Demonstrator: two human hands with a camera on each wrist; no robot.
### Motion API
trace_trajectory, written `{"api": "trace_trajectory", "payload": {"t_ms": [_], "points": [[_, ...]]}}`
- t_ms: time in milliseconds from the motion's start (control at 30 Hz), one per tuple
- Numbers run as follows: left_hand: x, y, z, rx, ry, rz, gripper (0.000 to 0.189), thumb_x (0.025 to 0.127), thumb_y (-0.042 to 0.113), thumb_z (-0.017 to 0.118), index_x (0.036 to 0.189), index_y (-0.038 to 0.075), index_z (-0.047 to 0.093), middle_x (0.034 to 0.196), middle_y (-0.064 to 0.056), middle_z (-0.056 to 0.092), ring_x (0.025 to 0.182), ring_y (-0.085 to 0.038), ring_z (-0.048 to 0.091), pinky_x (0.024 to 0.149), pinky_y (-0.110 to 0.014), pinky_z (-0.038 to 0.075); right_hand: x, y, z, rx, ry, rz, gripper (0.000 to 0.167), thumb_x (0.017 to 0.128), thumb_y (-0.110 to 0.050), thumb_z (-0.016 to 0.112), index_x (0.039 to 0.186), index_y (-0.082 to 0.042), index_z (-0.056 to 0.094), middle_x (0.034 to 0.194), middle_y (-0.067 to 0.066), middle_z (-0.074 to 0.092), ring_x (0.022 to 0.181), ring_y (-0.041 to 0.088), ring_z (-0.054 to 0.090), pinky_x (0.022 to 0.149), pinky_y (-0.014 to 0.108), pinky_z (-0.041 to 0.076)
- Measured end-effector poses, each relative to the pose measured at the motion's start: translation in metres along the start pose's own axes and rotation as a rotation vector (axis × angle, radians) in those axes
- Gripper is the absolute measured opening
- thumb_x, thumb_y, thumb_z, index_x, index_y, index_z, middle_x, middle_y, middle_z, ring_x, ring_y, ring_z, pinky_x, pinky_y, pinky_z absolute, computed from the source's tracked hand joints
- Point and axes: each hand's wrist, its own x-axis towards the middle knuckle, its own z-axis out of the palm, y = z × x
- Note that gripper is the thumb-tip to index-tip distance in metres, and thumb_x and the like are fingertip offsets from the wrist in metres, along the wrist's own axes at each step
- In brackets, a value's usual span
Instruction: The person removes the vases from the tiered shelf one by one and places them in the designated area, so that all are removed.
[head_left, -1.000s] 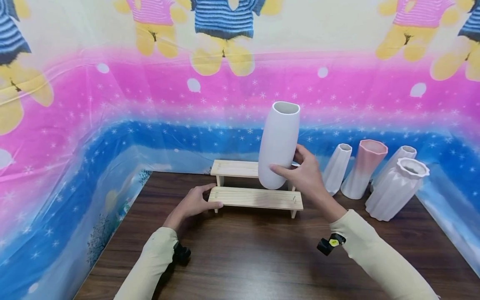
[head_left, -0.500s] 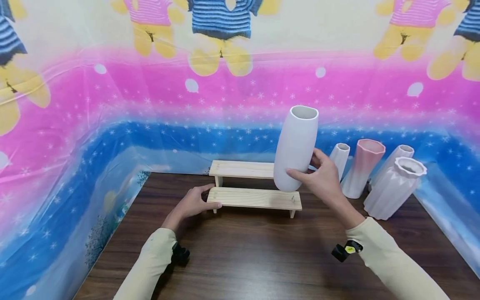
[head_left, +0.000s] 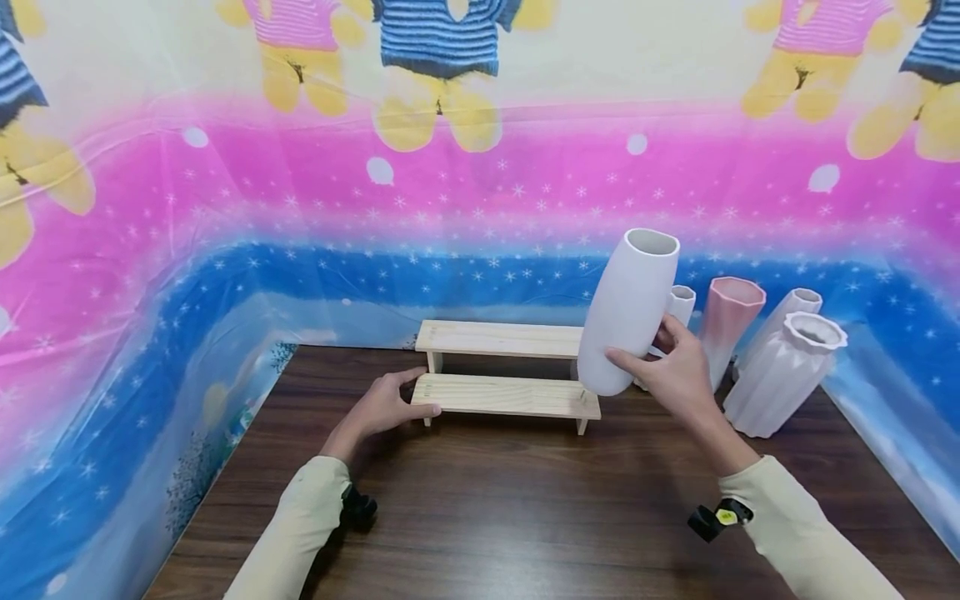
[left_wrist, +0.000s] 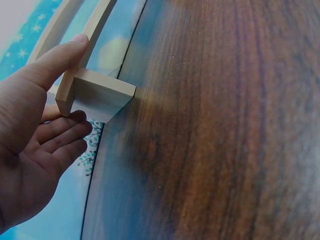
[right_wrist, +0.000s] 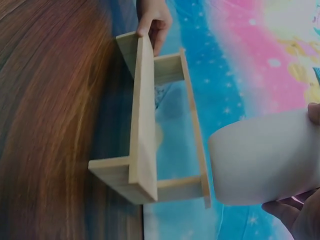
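Observation:
My right hand (head_left: 681,371) grips a smooth white vase (head_left: 628,315) low on its side, thumb on the near face. The vase hangs in the air, tilted with its mouth up and to the right, by the right end of a two-step wooden stand (head_left: 506,395). In the right wrist view the vase's base (right_wrist: 230,165) is apart from the stand. At the stand's left end, my left hand (head_left: 382,408) holds the lower step; in the left wrist view its thumb lies over the board (left_wrist: 67,92) and its fingers curl beneath.
To the right stand a pink-and-white vase (head_left: 733,312), a ruffled-neck white vase (head_left: 783,379), another white vase (head_left: 804,302) behind it, and a slim white vase (head_left: 682,302) partly hidden by the held one. A patterned cloth (head_left: 360,275) hangs behind the brown table (head_left: 480,517).
My right hand has carried the white vase rightward and slightly down, away from over the stand, and tilted it more. My left hand has stayed on the stand.

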Motion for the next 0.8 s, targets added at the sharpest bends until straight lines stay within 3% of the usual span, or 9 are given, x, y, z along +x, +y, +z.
{"api": "trace_trajectory", "payload": {"t_ms": [800], "points": [[0.002, -0.002, 0.001, 0.000, -0.008, 0.005, 0.093, 0.084, 0.052, 0.082, 0.154, 0.002, 0.045, 0.149, -0.022, 0.052, 0.130, -0.033, 0.054, 0.102, -0.054, 0.046, -0.025, 0.051, -0.030, -0.141, 0.102, 0.131, 0.085, 0.080, -0.042, 0.088, 0.148, -0.007, 0.051, 0.135, 0.018, 0.064, 0.121, 0.034, 0.063, 0.094, 0.050, 0.053]]}}
